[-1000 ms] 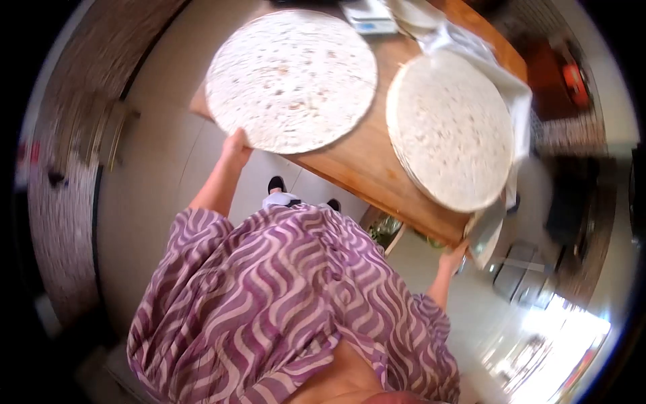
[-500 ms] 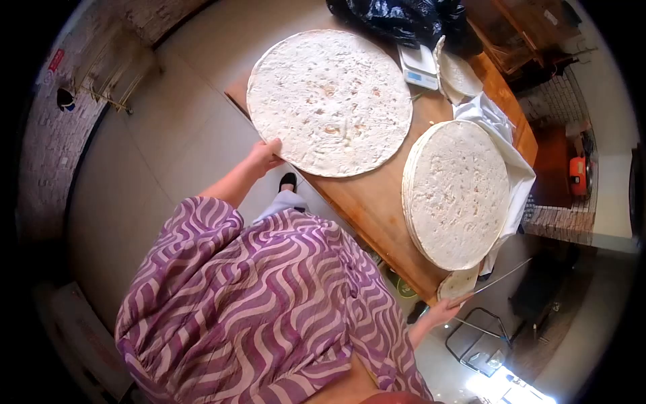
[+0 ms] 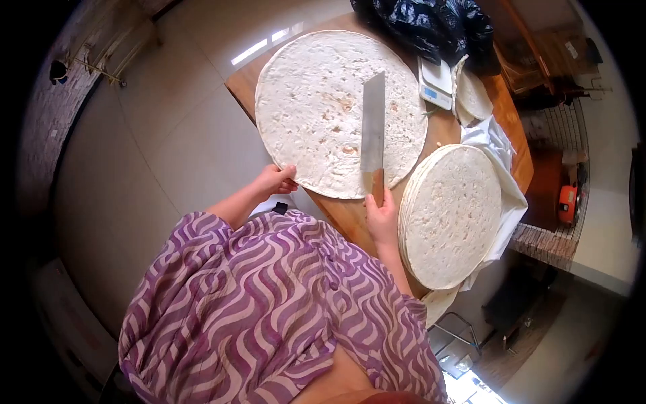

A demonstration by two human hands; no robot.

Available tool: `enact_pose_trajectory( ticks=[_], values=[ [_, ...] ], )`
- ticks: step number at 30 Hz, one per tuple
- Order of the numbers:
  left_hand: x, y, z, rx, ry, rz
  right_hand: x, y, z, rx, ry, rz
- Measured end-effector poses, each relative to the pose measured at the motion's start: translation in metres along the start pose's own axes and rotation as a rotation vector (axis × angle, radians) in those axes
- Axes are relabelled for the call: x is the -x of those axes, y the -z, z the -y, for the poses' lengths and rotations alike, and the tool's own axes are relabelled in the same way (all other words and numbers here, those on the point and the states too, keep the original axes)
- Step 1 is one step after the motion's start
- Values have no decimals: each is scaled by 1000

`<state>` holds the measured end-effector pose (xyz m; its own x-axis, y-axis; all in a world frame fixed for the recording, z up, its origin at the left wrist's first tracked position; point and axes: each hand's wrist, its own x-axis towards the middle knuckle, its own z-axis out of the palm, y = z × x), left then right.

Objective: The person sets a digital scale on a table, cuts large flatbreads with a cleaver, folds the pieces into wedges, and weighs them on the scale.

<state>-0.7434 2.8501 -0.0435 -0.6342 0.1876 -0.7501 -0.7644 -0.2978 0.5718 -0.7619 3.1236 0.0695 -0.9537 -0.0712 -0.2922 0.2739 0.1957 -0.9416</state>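
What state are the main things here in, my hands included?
Flatbread: flat, no cut showing
Knife: over flatbread, contact unclear
Left hand: pinching flatbread's edge
Right hand: gripping knife
Stack: piled, no cut showing
Scale: reading too small
Bag: crumpled
Cloth: rumpled

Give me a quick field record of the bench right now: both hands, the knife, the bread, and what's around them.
left hand: pinching near edge of front flatbread
right hand: gripping knife by its handle
knife: blade over that flatbread, pointing away from the person; contact unclear
stack of flatbreads: right of the knife
white cloth: along the stack's far side
scale: beyond the stack, near black bag
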Motion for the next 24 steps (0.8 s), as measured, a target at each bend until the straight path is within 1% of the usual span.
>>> enact_pose_trajectory(
  ticks=[2, 3, 6, 9, 18, 21, 24],
  values=[
    [-2, 2, 2, 2, 5, 5, -9, -7, 1, -30, -46, 55],
    [-3, 3, 3, 7, 5, 1, -11, -12, -1, -40, -39, 49],
    [-3, 3, 3, 10, 12, -4, -11, -15, 2, 14, -116, 52],
    [-1, 4, 0, 8, 26, 4, -11, -19, 2, -18, -134, 47],
    [-6, 6, 4, 20, 51, 19, -16, -22, -10, -39, -89, 54],
    [-5, 4, 2, 7, 59, 13, -14, -24, -12, -92, -80, 35],
    [-6, 5, 3, -1, 49, 11, -14, -21, -19, 92, 5, 34]
  ],
)
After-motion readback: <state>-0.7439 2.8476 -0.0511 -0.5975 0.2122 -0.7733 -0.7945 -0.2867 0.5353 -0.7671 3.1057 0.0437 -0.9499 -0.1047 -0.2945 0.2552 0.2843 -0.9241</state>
